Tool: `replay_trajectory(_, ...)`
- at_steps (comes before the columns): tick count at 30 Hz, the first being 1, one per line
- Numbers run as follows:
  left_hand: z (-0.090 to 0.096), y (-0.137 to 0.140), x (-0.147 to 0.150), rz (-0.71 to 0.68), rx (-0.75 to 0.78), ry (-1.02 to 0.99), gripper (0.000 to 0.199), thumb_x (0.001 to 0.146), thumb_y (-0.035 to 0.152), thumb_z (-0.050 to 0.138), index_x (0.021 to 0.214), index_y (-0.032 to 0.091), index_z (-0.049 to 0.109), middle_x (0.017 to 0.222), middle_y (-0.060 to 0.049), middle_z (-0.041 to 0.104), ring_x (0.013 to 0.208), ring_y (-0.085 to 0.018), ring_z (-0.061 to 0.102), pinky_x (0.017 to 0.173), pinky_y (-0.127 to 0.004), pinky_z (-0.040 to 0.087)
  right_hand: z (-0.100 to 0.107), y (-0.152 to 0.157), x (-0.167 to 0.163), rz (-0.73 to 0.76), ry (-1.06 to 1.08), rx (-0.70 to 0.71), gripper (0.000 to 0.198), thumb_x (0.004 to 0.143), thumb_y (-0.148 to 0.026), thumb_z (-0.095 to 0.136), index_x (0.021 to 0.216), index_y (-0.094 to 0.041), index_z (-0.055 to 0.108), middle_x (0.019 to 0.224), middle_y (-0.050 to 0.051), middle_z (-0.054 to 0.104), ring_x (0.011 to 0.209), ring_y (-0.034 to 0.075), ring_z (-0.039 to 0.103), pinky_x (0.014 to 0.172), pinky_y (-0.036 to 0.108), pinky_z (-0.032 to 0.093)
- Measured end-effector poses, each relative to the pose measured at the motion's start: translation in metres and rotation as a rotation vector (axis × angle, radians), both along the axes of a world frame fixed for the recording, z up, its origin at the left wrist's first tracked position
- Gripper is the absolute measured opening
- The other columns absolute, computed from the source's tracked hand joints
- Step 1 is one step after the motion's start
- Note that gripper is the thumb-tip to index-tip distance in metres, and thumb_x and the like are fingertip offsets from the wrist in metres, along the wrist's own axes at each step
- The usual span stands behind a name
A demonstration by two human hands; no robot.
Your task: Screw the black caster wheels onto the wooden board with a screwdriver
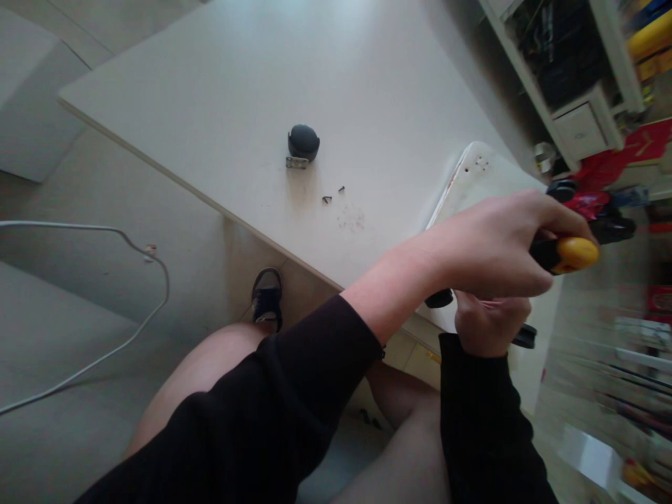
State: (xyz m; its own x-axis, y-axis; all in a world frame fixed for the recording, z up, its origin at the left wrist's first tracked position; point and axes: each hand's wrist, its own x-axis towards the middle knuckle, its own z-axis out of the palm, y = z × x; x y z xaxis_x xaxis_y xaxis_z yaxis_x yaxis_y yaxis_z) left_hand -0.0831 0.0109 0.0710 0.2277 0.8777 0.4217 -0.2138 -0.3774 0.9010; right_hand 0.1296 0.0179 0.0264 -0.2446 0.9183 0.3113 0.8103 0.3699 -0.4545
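- Screwdriver (564, 254) with a black-and-yellow handle sits in the left hand (493, 245); only its rounded yellow butt and a black band show past the fingers, glossy like hard plastic, and its shaft is hidden.
- Left hand is closed around that handle in a full fist, knuckles up, over the near right corner of the tabletop (262, 105).
- Right hand (491, 323) lies just below the left, curled shut; a small black rounded part (523, 337) shows at its edge and another black knob (439, 299) shows by the left wrist, but what exactly it grips cannot be told.
- Both arms wear black long sleeves (294, 392) of soft matte cloth.
- A white board (475, 178) with a rounded corner and a few small drilled holes lies under the hands at the tabletop's right edge, touching it.
- The tabletop is a pale, smooth, flat slab with a straight edge and faint reddish marks near the middle.
- A black caster wheel (303, 143), dome-shaped with a small grey metal plate at its base, stands on the tabletop well apart from the hands.
- Two small dark screws (332, 195) lie just beside each other, near the caster.
- A white cable (120, 241) curves over the grey floor to the left.
- A dark shoe (267, 297) rests on the floor below the tabletop edge.
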Motion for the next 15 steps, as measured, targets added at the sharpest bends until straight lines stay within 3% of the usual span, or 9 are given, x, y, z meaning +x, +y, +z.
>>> replay_trajectory(4, -0.002, 0.002, 0.002, -0.014, -0.076, 0.041, 0.028, 0.082, 0.019, 0.072, 0.109, 0.016, 0.079, 0.111, -0.004, 0.079, 0.109, -0.022, 0.072, 0.098, -0.034, 0.058, 0.002, -0.003, -0.003, -0.005, -0.041, 0.025, 0.020, 0.070, -0.031, 0.076, 0.079, -0.013, 0.074, 0.074, 0.009, 0.074, 0.070, 0.025, 0.071, 0.063, 0.035, 0.056)
replay_trajectory(9, 0.001, -0.001, 0.001, 0.054, -0.083, 0.079, 0.025, 0.086, 0.030, 0.079, 0.106, 0.016, 0.079, 0.112, -0.006, 0.077, 0.113, -0.025, 0.071, 0.101, -0.035, 0.057, 0.002, -0.004, -0.009, -0.066, -0.010, 0.042, 0.030, 0.065, -0.032, 0.080, 0.085, -0.012, 0.076, 0.070, 0.006, 0.070, 0.068, 0.023, 0.067, 0.062, 0.035, 0.055)
replay_trajectory(12, 0.001, 0.000, 0.001, 0.081, -0.106, 0.143, 0.028, 0.085, 0.038, 0.081, 0.104, 0.017, 0.079, 0.111, -0.007, 0.076, 0.116, -0.029, 0.069, 0.102, -0.041, 0.054, 0.001, -0.004, -0.012, -0.079, 0.007, 0.054, 0.020, 0.065, -0.032, 0.081, 0.066, -0.016, 0.067, 0.058, 0.001, 0.059, 0.060, 0.017, 0.056, 0.057, 0.032, 0.049)
replay_trajectory(15, -0.001, 0.002, 0.003, 0.119, -0.090, 0.189, 0.038, 0.083, 0.044, 0.080, 0.105, 0.014, 0.077, 0.112, -0.010, 0.074, 0.116, -0.030, 0.065, 0.102, -0.043, 0.051, 0.002, -0.005, -0.015, -0.090, 0.016, 0.060, 0.032, 0.067, -0.034, 0.081, 0.053, -0.020, 0.055, 0.050, -0.003, 0.046, 0.053, 0.012, 0.045, 0.051, 0.029, 0.040)
